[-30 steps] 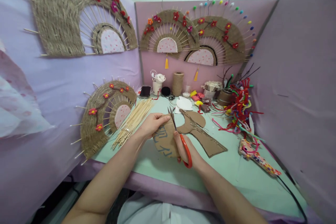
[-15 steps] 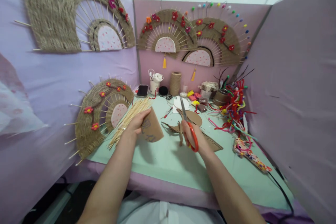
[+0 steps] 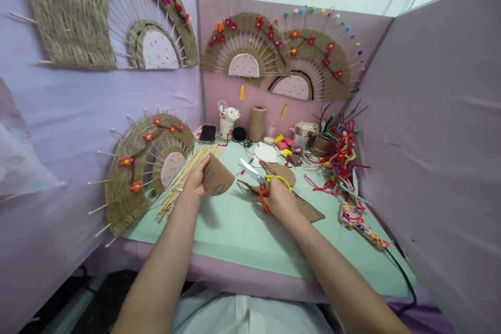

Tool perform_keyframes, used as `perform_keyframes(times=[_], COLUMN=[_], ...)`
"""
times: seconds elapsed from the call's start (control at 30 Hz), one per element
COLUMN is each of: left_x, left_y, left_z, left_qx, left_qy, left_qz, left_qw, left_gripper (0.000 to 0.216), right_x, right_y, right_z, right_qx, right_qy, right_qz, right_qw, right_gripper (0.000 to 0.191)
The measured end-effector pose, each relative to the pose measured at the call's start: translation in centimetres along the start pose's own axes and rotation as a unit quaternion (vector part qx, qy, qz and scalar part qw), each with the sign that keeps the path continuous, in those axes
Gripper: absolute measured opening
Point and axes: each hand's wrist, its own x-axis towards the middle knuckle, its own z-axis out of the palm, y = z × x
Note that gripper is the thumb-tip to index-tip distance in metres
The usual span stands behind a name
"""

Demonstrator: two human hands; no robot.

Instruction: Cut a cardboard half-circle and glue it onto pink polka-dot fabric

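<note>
My left hand (image 3: pixel 194 177) grips a half-round piece of brown cardboard (image 3: pixel 218 176) by its upper left edge; dark marker strokes show on its face. My right hand (image 3: pixel 281 199) is closed on scissors (image 3: pixel 264 201) with red and yellow handles. The blades point up and to the left, apart from the held piece. Beneath and beyond the scissors lie cardboard offcuts (image 3: pixel 311 207) and a rounded cardboard piece (image 3: pixel 285 173). A bundle of thin wooden sticks (image 3: pixel 178 190) lies just behind my left hand.
At the back stand a twine spool (image 3: pixel 257 123), a white container (image 3: pixel 227 126) and a dark phone (image 3: pixel 208 133). Colourful pipe cleaners (image 3: pixel 343 148) and a patterned glue gun (image 3: pixel 362 227) with a cord lie right. A woven fan (image 3: pixel 136 193) leans left; partition walls (image 3: pixel 430 167) enclose the table.
The scissors have turned in my right hand, from pointing upward to pointing left, and the yellow handle now shows. My left hand has tilted the cardboard piece. The view has shifted slightly.
</note>
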Motion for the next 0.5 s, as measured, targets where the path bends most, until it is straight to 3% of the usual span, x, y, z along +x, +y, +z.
perform_keyframes(times=[0.1,0.27,0.4,0.5], left_x=[0.0,0.0,0.0,-0.1], left_y=[0.0,0.0,-0.1,-0.1], left_z=[0.0,0.0,0.0,-0.1], left_qx=[-0.004,-0.002,0.003,0.004], left_qy=[0.001,0.004,0.005,0.009], left_qz=[0.000,0.002,-0.001,0.000], left_qw=[1.000,1.000,1.000,1.000], left_gripper=[0.023,0.022,0.020,0.019], right_x=[-0.1,-0.2,0.0,0.3], right_y=[-0.9,-1.6,-1.3,-1.2], right_z=[1.5,2.5,1.4,-1.2], right_qx=[-0.049,-0.074,-0.077,-0.068], right_qy=[-0.001,0.011,0.030,0.085], right_qz=[-0.033,-0.053,-0.063,-0.047], right_qw=[0.998,0.996,0.995,0.993], right_gripper=[0.029,0.024,0.021,0.017])
